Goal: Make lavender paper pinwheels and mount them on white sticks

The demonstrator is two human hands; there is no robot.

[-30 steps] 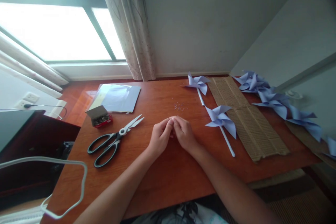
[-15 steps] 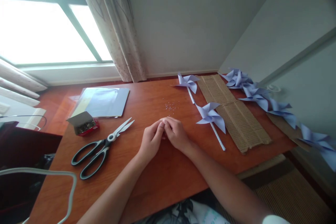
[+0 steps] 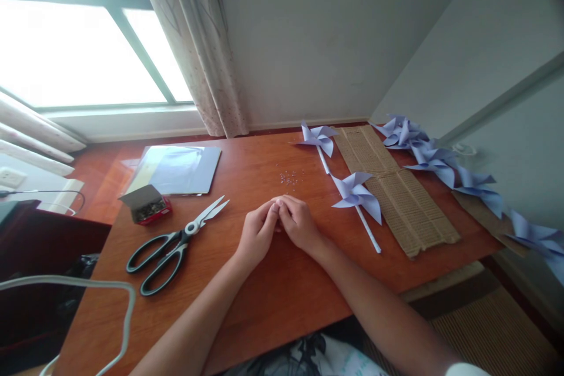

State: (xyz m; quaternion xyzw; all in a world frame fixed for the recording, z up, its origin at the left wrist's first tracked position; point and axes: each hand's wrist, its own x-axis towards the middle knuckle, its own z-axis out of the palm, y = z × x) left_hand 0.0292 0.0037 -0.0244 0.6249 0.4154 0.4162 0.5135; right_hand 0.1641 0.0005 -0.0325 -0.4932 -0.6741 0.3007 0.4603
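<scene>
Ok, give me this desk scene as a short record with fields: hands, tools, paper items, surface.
left hand: on the table, fingertips meeting the other hand; anything pinched between them is hidden
right hand: same pose, fingers curled
table: reddish wood
scissors: left of the hands, blades shut
pin box: open, beyond the scissors
paper sheets: stacked, far left
small beads: scattered beyond the hands
nearest pinwheel: lilac, on a white stick, right of the hands
cardboard strip: corrugated, further right
</scene>
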